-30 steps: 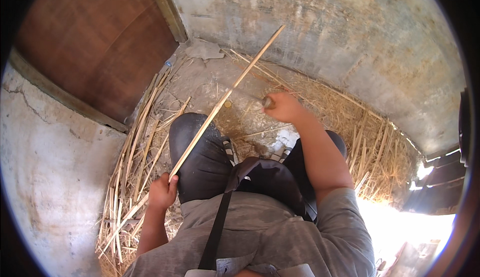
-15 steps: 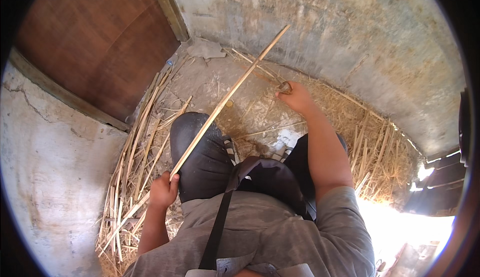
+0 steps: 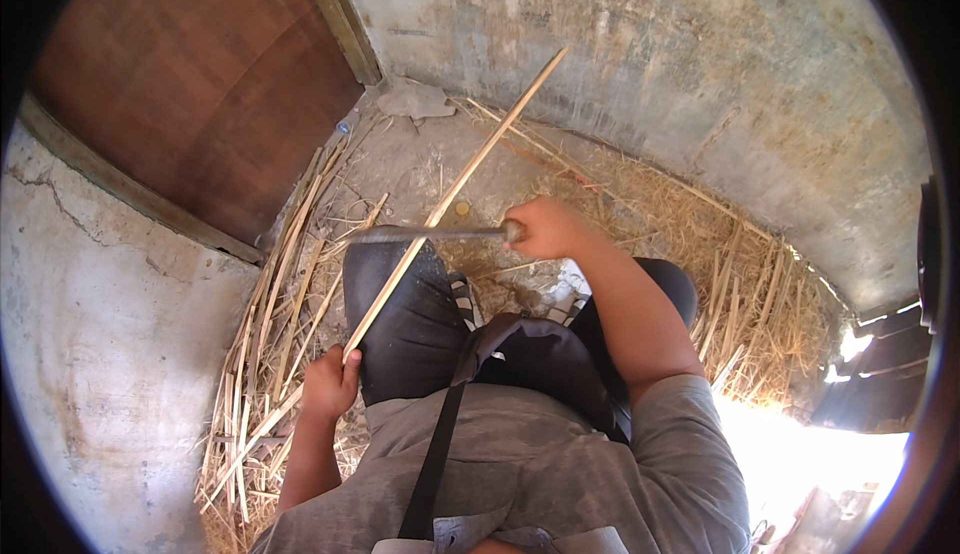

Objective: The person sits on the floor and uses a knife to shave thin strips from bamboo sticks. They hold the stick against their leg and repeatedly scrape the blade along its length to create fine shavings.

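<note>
My left hand (image 3: 328, 384), beside my left knee, is closed round the lower part of a long pale split bamboo strip (image 3: 470, 167). The strip slants up and away to the right, its far tip standing out against the wall. In my right hand (image 3: 548, 228) is the handle of a long-bladed knife (image 3: 465, 233). Its blade points left, level across the strip just above my left knee, and looks to touch or overlap the strip. Motion blurs the blade, so its edge cannot be made out.
Many cut strips (image 3: 262, 339) lie piled along the left wall. Shavings and more strips (image 3: 745, 284) cover the ground at right. A brown door (image 3: 200, 84) is at upper left, a stained wall (image 3: 680, 64) ahead. A flat stone (image 3: 415, 101) lies near the corner.
My right hand has come nearer and to the left, swinging the knife blade across the strip. The strip's far tip has shifted slightly left; my left hand stays about in place.
</note>
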The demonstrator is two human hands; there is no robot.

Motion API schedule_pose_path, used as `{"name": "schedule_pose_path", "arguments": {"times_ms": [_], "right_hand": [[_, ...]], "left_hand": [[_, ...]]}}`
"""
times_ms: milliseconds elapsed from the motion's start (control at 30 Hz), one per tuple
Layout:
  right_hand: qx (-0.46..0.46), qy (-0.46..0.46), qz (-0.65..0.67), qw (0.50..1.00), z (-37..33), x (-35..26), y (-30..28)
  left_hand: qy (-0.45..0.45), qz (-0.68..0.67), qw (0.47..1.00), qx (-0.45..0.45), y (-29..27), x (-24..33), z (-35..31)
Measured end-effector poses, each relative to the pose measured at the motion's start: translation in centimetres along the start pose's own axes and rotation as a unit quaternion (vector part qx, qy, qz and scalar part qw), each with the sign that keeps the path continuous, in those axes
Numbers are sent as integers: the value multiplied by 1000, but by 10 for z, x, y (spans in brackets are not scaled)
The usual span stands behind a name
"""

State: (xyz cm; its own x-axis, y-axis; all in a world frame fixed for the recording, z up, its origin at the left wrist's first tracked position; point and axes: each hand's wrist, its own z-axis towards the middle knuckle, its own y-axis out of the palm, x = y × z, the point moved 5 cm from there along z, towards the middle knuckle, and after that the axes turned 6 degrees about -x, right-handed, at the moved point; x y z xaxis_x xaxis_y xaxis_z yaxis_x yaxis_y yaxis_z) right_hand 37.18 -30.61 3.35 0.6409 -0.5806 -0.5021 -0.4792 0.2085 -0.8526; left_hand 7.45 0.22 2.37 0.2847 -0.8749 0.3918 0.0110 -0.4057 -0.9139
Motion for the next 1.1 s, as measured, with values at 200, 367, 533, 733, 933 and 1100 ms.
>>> {"name": "schedule_pose_path", "arguments": {"times_ms": [200,367,533,733,933,1100], "right_hand": [[163,192,89,964,-23,73,-36],[134,142,60,979,-22,59,-30],[33,24,14,999,-5,4,-2],[29,27,0,999,-3,8,-5],[129,168,76,974,-24,72,-29],[138,119,98,978,-23,50,-27]], "left_hand": [[1,3,1000,-8,5,-1,4],[5,6,1000,-10,6,-5,6],[-3,-7,1000,1,4,1,0],[5,0,1000,-6,3,2,1],[-1,3,1000,-7,4,2,4],[7,-10,1000,-3,5,2,4]]}}
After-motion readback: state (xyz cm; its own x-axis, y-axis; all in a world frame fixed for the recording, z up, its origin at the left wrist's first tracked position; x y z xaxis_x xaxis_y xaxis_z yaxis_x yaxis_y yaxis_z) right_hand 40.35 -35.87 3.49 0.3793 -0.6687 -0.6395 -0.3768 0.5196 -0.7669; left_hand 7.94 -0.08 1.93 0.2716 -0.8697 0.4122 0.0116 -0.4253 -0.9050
